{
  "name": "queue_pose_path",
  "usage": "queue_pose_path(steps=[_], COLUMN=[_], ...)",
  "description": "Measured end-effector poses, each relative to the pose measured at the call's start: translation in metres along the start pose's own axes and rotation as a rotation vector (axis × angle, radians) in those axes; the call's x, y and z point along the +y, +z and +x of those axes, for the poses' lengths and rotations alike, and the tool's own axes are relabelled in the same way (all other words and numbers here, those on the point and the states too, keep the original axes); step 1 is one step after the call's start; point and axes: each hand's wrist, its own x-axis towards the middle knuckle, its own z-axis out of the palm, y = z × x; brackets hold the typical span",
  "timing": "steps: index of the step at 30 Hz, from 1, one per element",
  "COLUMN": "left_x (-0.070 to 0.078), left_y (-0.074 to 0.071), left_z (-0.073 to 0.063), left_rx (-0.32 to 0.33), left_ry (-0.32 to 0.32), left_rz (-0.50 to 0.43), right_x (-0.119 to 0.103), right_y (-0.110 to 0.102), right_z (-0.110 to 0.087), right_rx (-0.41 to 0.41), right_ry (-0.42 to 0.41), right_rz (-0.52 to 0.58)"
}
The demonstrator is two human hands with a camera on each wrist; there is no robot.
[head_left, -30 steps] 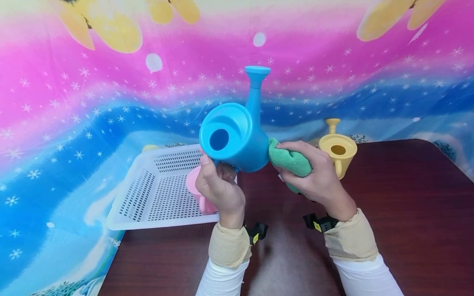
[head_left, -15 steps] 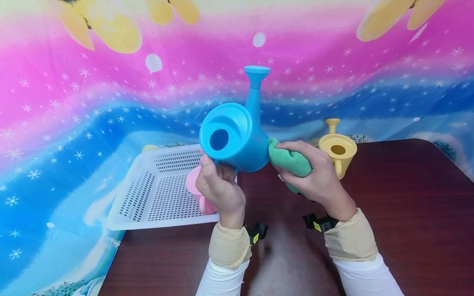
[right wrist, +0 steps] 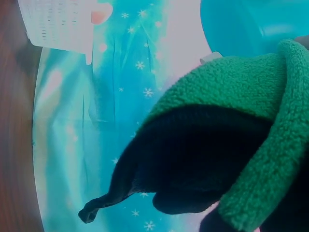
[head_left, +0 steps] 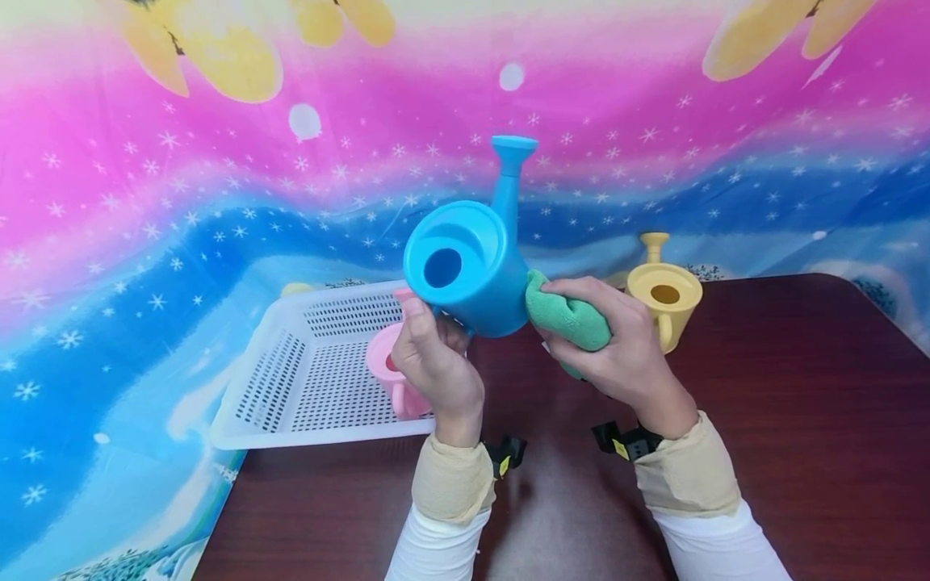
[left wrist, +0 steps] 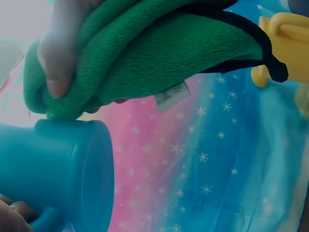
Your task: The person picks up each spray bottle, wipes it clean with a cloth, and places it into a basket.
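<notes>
In the head view the left hand (head_left: 445,371) is gripping a smooth blue watering can (head_left: 479,282) aloft, the right hand (head_left: 621,347) clutching fuzzy green cloth (head_left: 570,320) against it, while the left wrist view is cropping the can and, in the right wrist view, dark folds (right wrist: 193,154) are mostly hiding that hand.

Green cloth (right wrist: 227,82) against blue can (right wrist: 246,24)

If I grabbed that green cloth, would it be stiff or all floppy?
Probably floppy: the green cloth bunches into folds in the right hand. Its fuzzy surface suggests it wouldn't be very slippery. It seems all fabric, so it likely wouldn't break if dropped.
</notes>
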Motion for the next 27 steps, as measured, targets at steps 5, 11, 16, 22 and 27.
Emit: queue_pose_path(steps=[5,11,16,22,27], left_x=[0.000,0.001,0.001,0.000,-0.002], left_y=[0.000,0.001,0.001,0.000,0.000], left_z=[-0.003,-0.005,-0.005,-0.006,-0.007], left_rx=[-0.027,-0.068,-0.112,-0.141,-0.142], left_ry=[0.000,-0.009,-0.043,-0.042,-0.033], left_rz=[0.130,0.229,0.255,0.275,0.291], right_x=[-0.003,-0.010,-0.014,-0.016,-0.017], right_y=[0.001,-0.002,-0.003,-0.002,-0.002], right_z=[0.000,0.001,0.002,0.003,0.002], right_rx=[0.008,0.022,0.047,0.078,0.070], right_ry=[-0.015,0.005,-0.008,-0.066,-0.078], right_rz=[0.019,0.075,0.116,0.161,0.173])
